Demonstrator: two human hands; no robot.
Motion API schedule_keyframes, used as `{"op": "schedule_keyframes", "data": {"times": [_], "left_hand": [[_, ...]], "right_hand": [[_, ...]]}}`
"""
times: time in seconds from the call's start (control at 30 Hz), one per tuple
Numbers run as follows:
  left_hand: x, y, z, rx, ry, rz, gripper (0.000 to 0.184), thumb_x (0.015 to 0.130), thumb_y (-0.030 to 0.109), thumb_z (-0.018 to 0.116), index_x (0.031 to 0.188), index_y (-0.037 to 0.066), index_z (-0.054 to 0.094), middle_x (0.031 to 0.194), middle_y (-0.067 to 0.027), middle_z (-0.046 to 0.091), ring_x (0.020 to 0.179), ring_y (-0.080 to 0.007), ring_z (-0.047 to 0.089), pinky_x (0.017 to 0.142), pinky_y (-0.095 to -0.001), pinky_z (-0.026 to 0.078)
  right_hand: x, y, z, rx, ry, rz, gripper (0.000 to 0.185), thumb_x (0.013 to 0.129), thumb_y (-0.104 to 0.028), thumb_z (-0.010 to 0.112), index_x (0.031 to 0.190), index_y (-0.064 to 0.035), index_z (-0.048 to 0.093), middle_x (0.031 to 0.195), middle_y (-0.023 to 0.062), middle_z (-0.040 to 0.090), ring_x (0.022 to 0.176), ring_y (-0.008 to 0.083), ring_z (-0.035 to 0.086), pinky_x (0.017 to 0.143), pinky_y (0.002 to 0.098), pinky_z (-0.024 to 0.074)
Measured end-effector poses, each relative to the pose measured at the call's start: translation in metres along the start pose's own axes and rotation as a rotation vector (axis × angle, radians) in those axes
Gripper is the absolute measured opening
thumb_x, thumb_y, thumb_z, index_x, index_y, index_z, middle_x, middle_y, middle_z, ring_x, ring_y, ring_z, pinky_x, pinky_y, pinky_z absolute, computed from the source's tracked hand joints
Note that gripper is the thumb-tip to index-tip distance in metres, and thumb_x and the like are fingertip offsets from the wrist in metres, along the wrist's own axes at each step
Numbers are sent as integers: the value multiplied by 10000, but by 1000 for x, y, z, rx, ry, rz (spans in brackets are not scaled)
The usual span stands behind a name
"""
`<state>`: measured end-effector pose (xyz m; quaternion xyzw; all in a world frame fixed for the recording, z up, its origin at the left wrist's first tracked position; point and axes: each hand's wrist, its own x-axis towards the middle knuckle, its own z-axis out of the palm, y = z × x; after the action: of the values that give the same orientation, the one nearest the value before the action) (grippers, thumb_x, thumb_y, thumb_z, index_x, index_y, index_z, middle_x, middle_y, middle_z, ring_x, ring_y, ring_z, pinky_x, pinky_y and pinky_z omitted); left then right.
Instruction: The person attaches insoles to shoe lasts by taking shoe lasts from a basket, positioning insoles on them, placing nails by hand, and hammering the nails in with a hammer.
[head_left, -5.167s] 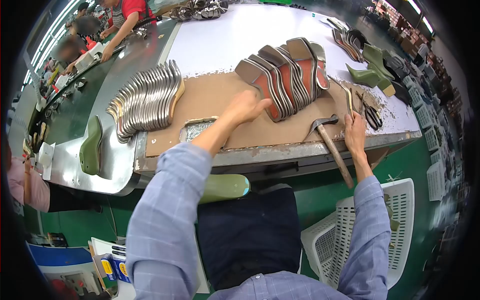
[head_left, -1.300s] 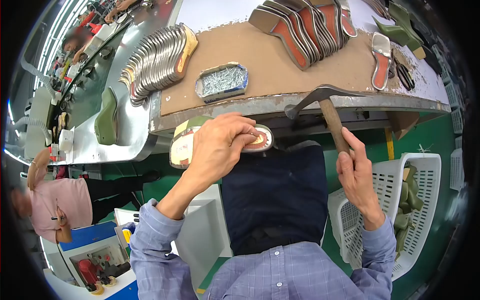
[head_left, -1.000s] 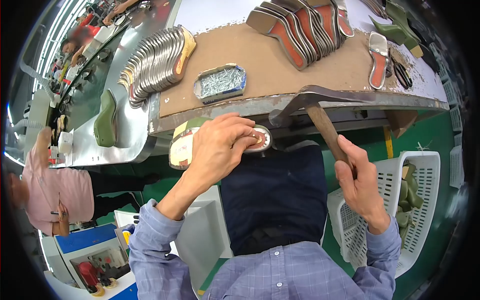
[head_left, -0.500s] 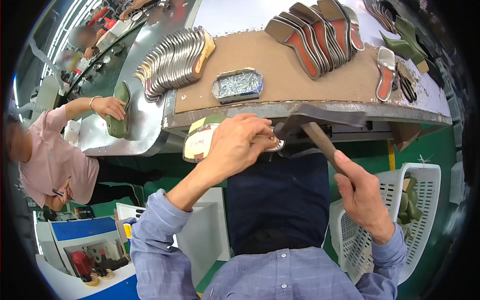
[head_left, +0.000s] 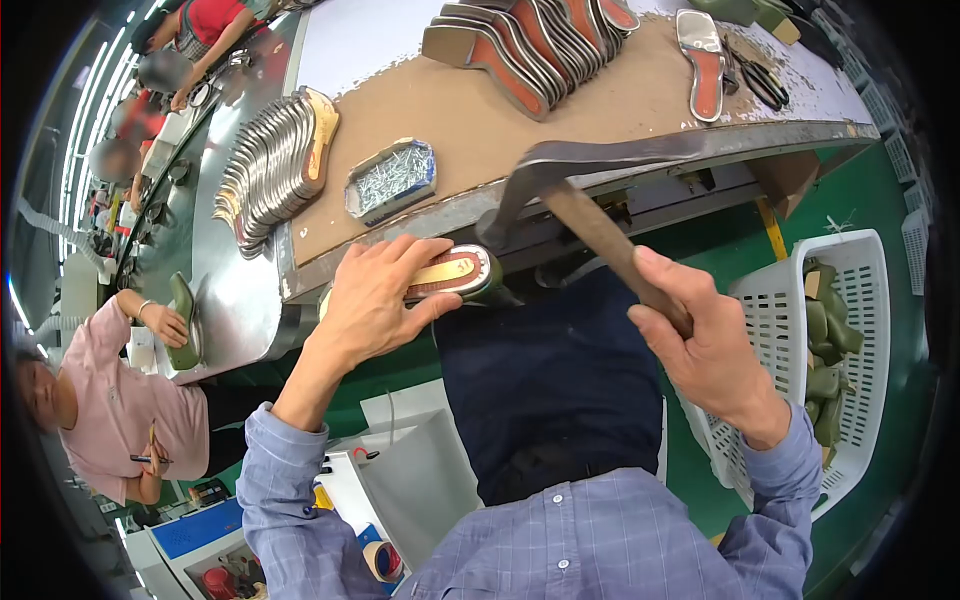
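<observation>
One hammer (head_left: 600,235) and one green shoe last (head_left: 486,292) are at the front of the worktop (head_left: 520,150). The left hand (head_left: 375,310) lies across the last, just below the worktop's front edge, its fingers spread and pressing along the sides; a pale yellow strip runs down the reddish, white-rimmed sole facing up. The right hand (head_left: 705,345) has its fingers clenched around the worn wooden handle, and the dark, curved metal head hangs above the last's end, the two apart in this view.

On the worktop are two rows of curved, metal-edged sole pieces, each well over ten: a silvery row (head_left: 275,170) at left and a red-faced row (head_left: 530,50) farther right. One loose sole piece (head_left: 704,75) lies beside one black-handled cutting tool (head_left: 758,80). One open, many-sided box (head_left: 392,180) holds loose nails, too many to count. Smooth brown board covers much of the surface, with flaking white sheet around it and a scuffed metal edge.

Over the green floor stands a slotted white plastic basket (head_left: 845,350) with several green lasts. At left, one person in pink (head_left: 130,410) touches another green last (head_left: 183,320) and holds a pen; at least three people sit or stand beyond.
</observation>
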<state>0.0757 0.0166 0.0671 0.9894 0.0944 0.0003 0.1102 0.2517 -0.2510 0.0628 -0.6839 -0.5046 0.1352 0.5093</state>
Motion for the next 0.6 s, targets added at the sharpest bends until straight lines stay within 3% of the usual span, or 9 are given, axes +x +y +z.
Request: {"op": "schedule_keyframes", "data": {"times": [0.23,0.33,0.4,0.47,0.53,0.57,0.6], "left_hand": [[-3,-4,0,0,-5,-14,475,819,429,694,1176,133,592,938,-55,604,863,-252,608,770,-375,398],[-3,-5,5,-19,37,13,470,822,429,690,1167,126,593,944,-58,605,864,-252,612,768,-378,404],[-5,-6,6,-3,56,17,469,824,432,687,1164,123,593,952,-59,607,867,-252,615,766,-379,407],[-6,-7,7,14,53,26,471,824,439,682,1161,121,592,977,-60,607,869,-256,620,766,-384,411],[-7,-11,10,7,74,30,477,823,442,681,1163,122,583,985,-66,600,866,-263,620,767,-388,413],[-8,-11,9,23,51,29,480,823,444,680,1164,122,579,976,-71,595,863,-265,619,766,-391,414],[-7,-10,9,38,29,31,482,822,446,679,1164,123,574,968,-76,590,861,-267,619,765,-393,416]], "right_hand": [[24,-19,-1,9,-75,-127,427,838,31,676,1244,-32,560,1223,115,638,1010,250,676,829,285,547],[32,-31,-7,10,-22,-233,425,841,47,665,1246,-3,546,1226,145,633,1052,242,664,862,289,538],[36,-36,-7,107,141,-338,394,843,69,650,1225,34,559,1211,193,630,1092,250,645,898,302,523],[32,-31,-1,232,143,-308,423,845,65,648,1251,68,526,1192,237,627,1143,267,615,926,308,509],[30,-23,5,-217,72,-411,508,855,26,658,1332,-10,488,1049,198,675,988,242,681,812,277,544],[29,-23,6,-262,-203,-174,574,843,-9,677,1370,-114,475,829,135,641,718,255,666,631,304,543],[28,-19,15,-391,-289,-138,555,821,-22,688,1331,-178,533,697,101,539,557,294,552,528,375,486]]}}
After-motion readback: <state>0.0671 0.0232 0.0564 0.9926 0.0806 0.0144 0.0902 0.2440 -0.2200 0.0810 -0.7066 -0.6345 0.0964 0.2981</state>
